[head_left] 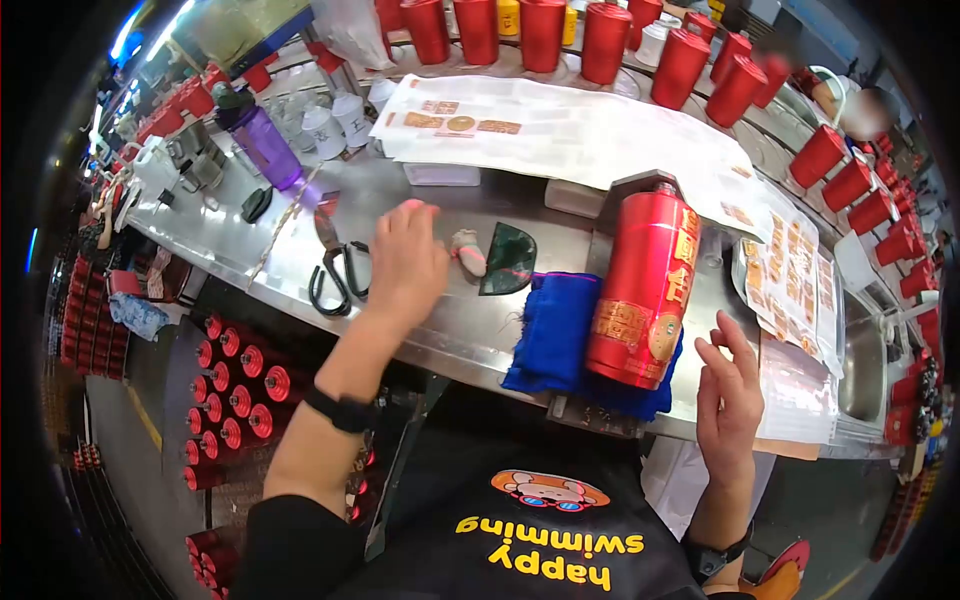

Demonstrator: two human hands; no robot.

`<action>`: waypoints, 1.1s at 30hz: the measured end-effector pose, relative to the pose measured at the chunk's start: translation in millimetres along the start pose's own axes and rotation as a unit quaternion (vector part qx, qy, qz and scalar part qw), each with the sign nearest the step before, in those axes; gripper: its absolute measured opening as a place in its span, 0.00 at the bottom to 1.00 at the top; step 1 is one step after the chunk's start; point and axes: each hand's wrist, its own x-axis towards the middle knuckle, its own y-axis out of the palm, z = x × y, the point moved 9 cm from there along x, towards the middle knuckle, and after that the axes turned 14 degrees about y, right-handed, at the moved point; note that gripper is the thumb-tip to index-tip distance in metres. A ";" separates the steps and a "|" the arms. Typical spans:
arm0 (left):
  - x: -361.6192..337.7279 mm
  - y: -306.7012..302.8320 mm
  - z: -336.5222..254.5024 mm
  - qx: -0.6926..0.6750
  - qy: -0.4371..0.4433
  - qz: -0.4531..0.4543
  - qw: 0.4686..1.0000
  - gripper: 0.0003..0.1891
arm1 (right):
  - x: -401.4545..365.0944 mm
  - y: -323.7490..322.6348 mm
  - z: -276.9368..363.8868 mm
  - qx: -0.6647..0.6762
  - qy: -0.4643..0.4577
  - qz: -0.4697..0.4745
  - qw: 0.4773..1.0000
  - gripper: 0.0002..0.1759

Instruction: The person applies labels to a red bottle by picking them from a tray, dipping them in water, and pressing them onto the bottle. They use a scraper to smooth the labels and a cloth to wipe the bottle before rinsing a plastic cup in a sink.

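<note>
My left hand (410, 262) hovers over the steel table with its back toward me. Its fingers are loosely bent and I see nothing held in them, though the undersides are hidden. Black-handled scissors (338, 262) lie to its left. On its right are a small whitish cloth-like piece (468, 252) and a dark green scraper-like plate (509, 260). A red cylinder with gold labels and characters (645, 290) rests on a folded blue cloth (548, 335). Just right of the cylinder, my right hand (730, 390) is open, apart from it, with fingers spread.
White label sheets (560, 125) lie across the back; more gold labels (790, 275) sit at right. A purple bottle (262, 145) stands at left. Red cylinders (540, 35) line a conveyor behind. Racked red cylinders (240, 400) stand below left. A sink (862, 375) is far right.
</note>
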 end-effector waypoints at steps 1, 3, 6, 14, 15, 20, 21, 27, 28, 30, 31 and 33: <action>1.8 19.5 14.7 -0.013 -0.001 0.044 0.999 0.18 | 1.4 -0.1 1.6 0.002 -0.006 -0.004 1.000 0.22; 1.1 52.8 38.0 -0.040 -0.002 0.130 0.991 0.17 | 3.4 0.5 8.3 0.003 -0.015 -0.008 1.000 0.21; 4.4 59.2 32.8 -0.111 -0.059 0.171 0.977 0.14 | 3.1 -1.3 13.1 0.015 -0.021 -0.009 1.000 0.20; 12.3 5.0 -26.7 -0.151 0.066 0.013 0.986 0.08 | 12.4 -15.1 38.0 0.020 -0.066 -0.006 0.998 0.17; 15.7 -10.0 -41.6 -0.173 0.093 0.004 0.981 0.08 | 14.2 -16.7 44.2 0.027 -0.069 -0.005 0.997 0.17; 20.2 -71.9 -114.1 -0.358 0.146 0.035 0.922 0.08 | 26.7 -8.8 87.2 0.068 -0.121 0.038 0.990 0.19; 19.6 -77.5 -125.4 -0.391 0.152 0.041 0.907 0.08 | 29.3 -6.2 101.7 0.079 -0.149 0.050 0.984 0.22; 12.5 -89.6 -158.6 -0.502 0.164 0.022 0.849 0.09 | 26.9 18.4 116.2 0.141 -0.173 0.113 0.968 0.17; 10.9 -87.9 -158.8 -0.522 0.156 0.020 0.838 0.09 | 25.9 18.1 114.0 0.139 -0.168 0.110 0.970 0.16; 7.2 -82.4 -159.2 -0.558 0.140 0.018 0.818 0.08 | 24.2 16.1 109.5 0.136 -0.159 0.104 0.972 0.14; 5.7 -78.0 -160.6 -0.598 0.125 0.027 0.791 0.08 | 22.8 15.8 108.8 0.142 -0.155 0.104 0.972 0.13; 3.7 -69.7 -165.6 -0.675 0.095 0.043 0.731 0.07 | 20.4 15.2 108.7 0.153 -0.147 0.103 0.972 0.13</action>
